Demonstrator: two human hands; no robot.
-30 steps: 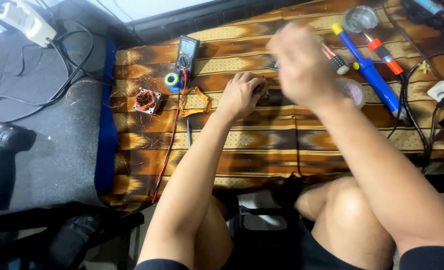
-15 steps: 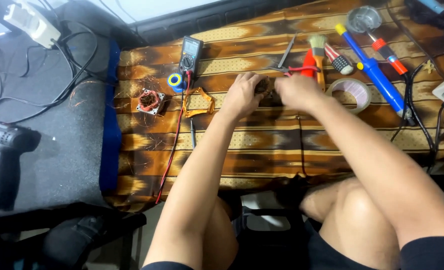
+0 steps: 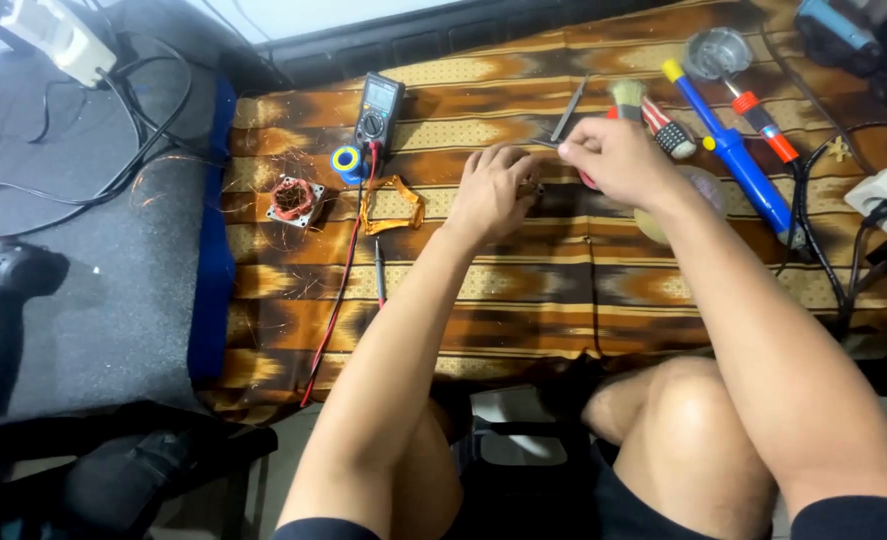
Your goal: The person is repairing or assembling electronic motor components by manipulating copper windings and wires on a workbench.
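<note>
Left hand (image 3: 495,190) is curling closed over a small dark metal part (image 3: 533,188) on the brown patterned cloth (image 3: 523,290); right hand (image 3: 613,160), just beside, is pinching something too small to tell. Part probably light, rigid, fiddly; best gripped by its edges.

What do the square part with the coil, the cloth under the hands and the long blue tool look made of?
Square part with the coil: seemingly copper wire wound on a pale metal frame, going by the reddish shine. Cloth: looks like woven fabric, matt, brown and gold pattern, creased. Long blue tool: probably glossy plastic, with a yellow cap. Left hand covers a small dark piece; right hand pinches something too small to tell.
</note>
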